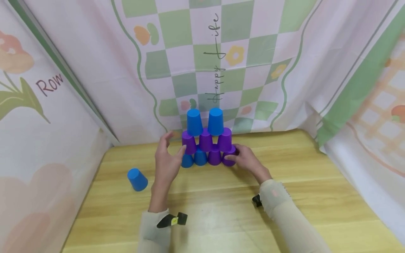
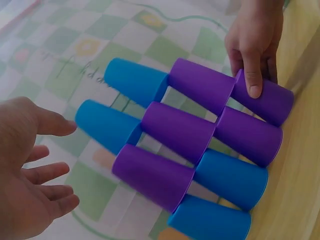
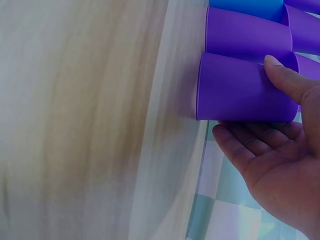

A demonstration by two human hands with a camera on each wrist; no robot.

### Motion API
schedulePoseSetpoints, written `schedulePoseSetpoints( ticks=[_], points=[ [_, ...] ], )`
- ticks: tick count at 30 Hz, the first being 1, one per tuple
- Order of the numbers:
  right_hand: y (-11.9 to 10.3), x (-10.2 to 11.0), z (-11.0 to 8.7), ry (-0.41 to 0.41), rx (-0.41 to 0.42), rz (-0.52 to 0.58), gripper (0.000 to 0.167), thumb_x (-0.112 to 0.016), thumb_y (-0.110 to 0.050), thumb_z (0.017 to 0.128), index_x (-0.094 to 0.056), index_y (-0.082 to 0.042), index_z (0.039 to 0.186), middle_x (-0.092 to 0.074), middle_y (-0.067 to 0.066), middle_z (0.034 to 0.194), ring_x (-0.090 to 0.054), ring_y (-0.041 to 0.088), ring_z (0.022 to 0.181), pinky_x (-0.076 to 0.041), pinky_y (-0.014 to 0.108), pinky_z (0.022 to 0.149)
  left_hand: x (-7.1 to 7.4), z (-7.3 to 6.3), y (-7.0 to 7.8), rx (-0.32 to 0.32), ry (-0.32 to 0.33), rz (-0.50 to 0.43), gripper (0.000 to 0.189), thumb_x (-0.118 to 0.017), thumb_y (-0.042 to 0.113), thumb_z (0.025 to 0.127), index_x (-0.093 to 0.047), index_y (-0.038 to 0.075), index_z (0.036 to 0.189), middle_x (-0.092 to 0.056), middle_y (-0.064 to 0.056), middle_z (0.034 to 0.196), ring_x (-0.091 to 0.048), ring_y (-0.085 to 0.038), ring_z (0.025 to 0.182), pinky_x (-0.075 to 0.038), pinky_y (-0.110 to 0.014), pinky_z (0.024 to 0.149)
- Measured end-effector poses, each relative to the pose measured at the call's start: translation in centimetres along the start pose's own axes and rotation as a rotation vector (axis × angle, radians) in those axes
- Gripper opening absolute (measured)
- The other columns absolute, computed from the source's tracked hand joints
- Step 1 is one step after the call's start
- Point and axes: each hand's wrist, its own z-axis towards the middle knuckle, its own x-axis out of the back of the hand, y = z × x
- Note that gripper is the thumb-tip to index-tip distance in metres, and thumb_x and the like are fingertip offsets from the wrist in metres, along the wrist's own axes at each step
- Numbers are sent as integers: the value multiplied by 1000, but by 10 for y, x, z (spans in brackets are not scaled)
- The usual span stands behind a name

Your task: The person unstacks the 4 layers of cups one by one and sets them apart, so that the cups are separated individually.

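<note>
A stack of upside-down cups stands on the table in three rows. Two blue cups [image 1: 216, 121] form its top row, and three purple cups [image 1: 206, 140] make up the middle. Two blue and two purple cups are in the bottom row. My right hand [image 1: 248, 160] holds the bottom-right purple cup [image 3: 245, 90], thumb on its front and fingers at its far side. My left hand [image 1: 167, 160] is beside the stack's left side, fingers spread and holding nothing; in the left wrist view its thumb is close to a top blue cup [image 2: 107, 125].
A single blue cup [image 1: 137, 179] stands upside down on the wooden table [image 1: 209, 211], left of my left forearm. Behind the stack hangs a checkered curtain [image 1: 207, 66], with further printed cloth at both sides. A strap with a small black device [image 1: 172, 220] sits on my left wrist.
</note>
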Motion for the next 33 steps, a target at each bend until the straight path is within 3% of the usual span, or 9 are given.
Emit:
schedulePoseSetpoints(
  ticks=[7,20,26,33],
  points=[
    [0,-1,1,3,3,-2,45,-77,-29,97,-66,0,130,-74,18,119,-71,33,109,-60,50,97,-19,25,4,-60,-1,-8,65,-76,14,98,-45,8,155,-54,-10,155,-49,-24,146,-42,-43,122],
    [1,0,0,6,7,12,39,-78,-28,97,-69,-4,125,-74,14,115,-70,29,104,-60,47,95,-47,63,17,-78,6,-27,72,-78,17,97,-41,6,159,-52,-17,156,-49,-32,146,-45,-50,120],
    [1,1,-1,22,16,5,39,-78,-28,96,-69,-4,124,-75,13,114,-70,29,105,-60,48,95,-58,72,18,-81,4,-26,72,-78,16,97,-41,4,158,-53,-17,154,-50,-36,146,-44,-51,120],
    [2,0,-1,10,11,11,43,-78,-29,96,-67,-3,130,-74,15,119,-71,31,109,-59,50,98,-64,73,18,-46,-31,-41,74,-75,12,97,-36,3,160,-47,-18,160,-44,-35,151,-38,-53,124]
  ],
)
